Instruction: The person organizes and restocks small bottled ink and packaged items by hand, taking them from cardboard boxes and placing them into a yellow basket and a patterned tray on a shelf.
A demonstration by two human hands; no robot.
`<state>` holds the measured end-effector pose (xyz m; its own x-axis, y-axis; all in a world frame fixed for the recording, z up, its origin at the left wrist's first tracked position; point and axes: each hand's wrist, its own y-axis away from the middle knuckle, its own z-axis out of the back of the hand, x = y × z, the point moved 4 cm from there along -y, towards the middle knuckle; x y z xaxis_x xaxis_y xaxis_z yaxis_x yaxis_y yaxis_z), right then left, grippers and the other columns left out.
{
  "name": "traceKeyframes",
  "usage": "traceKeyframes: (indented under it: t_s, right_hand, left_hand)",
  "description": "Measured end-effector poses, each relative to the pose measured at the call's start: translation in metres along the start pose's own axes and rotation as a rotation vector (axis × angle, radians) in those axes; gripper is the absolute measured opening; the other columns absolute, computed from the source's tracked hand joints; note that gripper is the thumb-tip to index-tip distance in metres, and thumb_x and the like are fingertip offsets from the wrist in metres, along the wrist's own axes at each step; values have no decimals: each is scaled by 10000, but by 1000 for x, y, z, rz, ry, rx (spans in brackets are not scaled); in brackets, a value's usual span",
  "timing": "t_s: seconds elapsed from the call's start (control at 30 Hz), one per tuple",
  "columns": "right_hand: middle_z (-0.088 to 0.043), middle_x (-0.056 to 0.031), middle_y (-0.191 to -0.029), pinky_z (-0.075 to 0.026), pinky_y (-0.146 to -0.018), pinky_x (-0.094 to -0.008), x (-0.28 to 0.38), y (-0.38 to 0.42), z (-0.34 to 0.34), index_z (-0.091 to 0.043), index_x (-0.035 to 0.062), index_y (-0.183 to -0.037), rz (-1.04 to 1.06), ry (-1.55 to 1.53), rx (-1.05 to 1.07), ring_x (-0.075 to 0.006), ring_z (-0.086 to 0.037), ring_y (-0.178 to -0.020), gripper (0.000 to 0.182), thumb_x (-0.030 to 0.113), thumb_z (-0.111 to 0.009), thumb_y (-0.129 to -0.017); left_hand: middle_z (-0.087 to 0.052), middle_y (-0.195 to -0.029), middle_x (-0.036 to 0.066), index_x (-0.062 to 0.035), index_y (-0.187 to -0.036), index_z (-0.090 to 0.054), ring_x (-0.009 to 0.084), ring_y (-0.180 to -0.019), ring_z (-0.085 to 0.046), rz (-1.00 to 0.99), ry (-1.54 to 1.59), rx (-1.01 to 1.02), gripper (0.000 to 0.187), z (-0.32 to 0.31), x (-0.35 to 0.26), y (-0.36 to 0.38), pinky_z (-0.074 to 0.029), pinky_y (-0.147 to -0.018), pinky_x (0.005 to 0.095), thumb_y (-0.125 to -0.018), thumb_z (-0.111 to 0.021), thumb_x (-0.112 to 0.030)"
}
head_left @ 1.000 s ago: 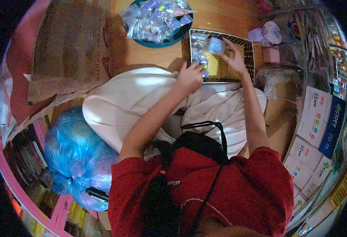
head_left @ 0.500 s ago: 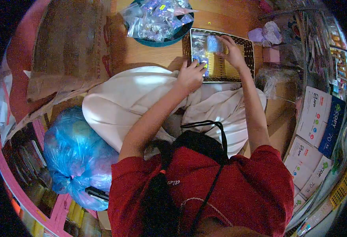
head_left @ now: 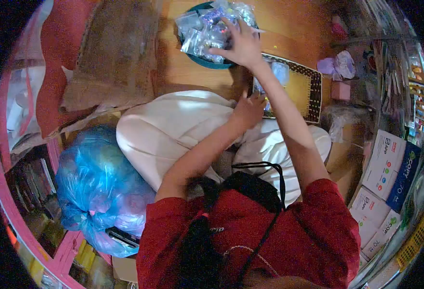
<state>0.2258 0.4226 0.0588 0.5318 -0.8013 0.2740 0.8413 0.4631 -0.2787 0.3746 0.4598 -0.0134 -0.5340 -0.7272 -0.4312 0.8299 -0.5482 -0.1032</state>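
Observation:
My right hand [head_left: 243, 45] reaches over the teal basin [head_left: 207, 62], its fingers spread, and holds nothing that I can see. Heaped in the basin are clear plastic packets [head_left: 197, 41] with small shiny, colourful contents. My left hand [head_left: 250, 110] is closed at the near left side of a brown woven basket [head_left: 313, 77], thumb outside and bent fingers over the rim. Inside the basket, pale blue packets [head_left: 280, 73] lie at the left on a yellowish bottom. My right forearm hides part of them.
White-trousered legs are folded before the basket. A full blue plastic bag [head_left: 96, 173] sits at the left by a pink shelf [head_left: 65, 255]. Copy paper boxes [head_left: 383, 164] stand at the right. Purple wrapped items [head_left: 337, 66] and a pink box [head_left: 340, 90] are beyond the basket.
My right hand has left the blue packet in the basket and moved left and away to the basin, its fingers opening. My left hand stays by the basket's left side. The view has shifted.

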Motion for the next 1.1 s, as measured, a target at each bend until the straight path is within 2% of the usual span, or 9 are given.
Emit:
traceKeyframes:
  t_s: [0.07, 0.17, 0.33, 0.53, 0.8, 0.9, 0.97, 1.03, 1.1]
  right_hand:
    - [-282, -309, -1290, -334, -938, -487, 11, -13, -27, -380, 203, -1264, -120, 108, 28, -454, -369, -1142, 883, 594, -693, -536]
    - [-251, -320, -1295, -345, -922, -510, 14, -21, -53, -384, 185, -1256, -180, 178, 121, -472, -376, -1126, 888, 547, -721, -519]
    - [-418, -277, -1195, -432, -842, -411, 2, -26, -53, -502, 88, -1111, -114, 11, 158, -401, -503, -998, 614, 308, -716, -579]
    - [-625, -173, -880, -473, -753, -347, -49, -33, -43, -603, 25, -949, -204, -403, -5, -294, -605, -814, 447, 228, -710, -566]
    - [-612, -113, -823, -464, -703, -307, -92, -23, -43, -555, 18, -989, -540, -839, -1, -191, -564, -751, 418, 209, -709, -650]
    - [-589, -141, -879, -452, -735, -338, -91, -17, -50, -529, 9, -994, -369, -610, -96, -238, -566, -809, 401, 171, -693, -666]
    - [-507, -170, -1063, -395, -840, -407, -36, -16, -34, -477, 66, -1097, -43, 111, -94, -324, -495, -990, 512, 237, -682, -660]
    - [-423, -171, -1211, -355, -903, -450, -4, -19, -24, -384, 112, -1221, 186, 377, -162, -331, -452, -1065, 634, 312, -667, -691]
    - [-395, -154, -1255, -288, -955, -470, 19, -39, -6, -349, 146, -1263, 239, 321, -78, -306, -403, -1138, 703, 365, -667, -675]
  left_hand:
    - [-429, -1259, 136, -69, -1168, -479, 282, -1176, -378, 48, 248, -400, 399, 3, 2, -7, -229, -969, 556, -796, -440, -207]
    - [-402, -1280, 159, -49, -1215, -426, 329, -1230, -294, 149, 696, -222, 450, 27, 9, -3, -196, -999, 516, -803, -426, -230]
    - [-445, -1247, 133, -54, -1169, -479, 292, -1233, -304, 86, 490, -468, 403, 9, 6, -4, -218, -986, 522, -799, -434, -206]
    - [-434, -1263, 106, -72, -1179, -478, 261, -1172, -386, 61, -61, 227, 414, -2, 1, -7, -249, -951, 555, -794, -433, -218]
    - [-458, -1256, 44, -104, -1110, -541, 229, -1153, -412, 68, -12, 70, 350, -10, 1, -5, -243, -965, 548, -782, -433, -162]
    - [-481, -1224, 55, -89, -1101, -545, 231, -1140, -424, 78, -9, 56, 344, -9, 1, -5, -219, -979, 552, -783, -432, -157]
    - [-500, -1196, 62, -76, -1059, -569, 232, -1139, -426, 72, 5, -10, 317, -10, 0, -5, -195, -991, 558, -784, -436, -162]
    - [-520, -1165, 71, -62, -983, -614, 232, -1147, -420, 44, 23, -138, 283, -12, 1, -4, -170, -1002, 568, -784, -443, -170]
    - [-529, -1139, 80, -62, -965, -619, 235, -1134, -430, 61, -5, -122, 276, -13, 2, -6, -167, -1003, 571, -781, -446, -174]
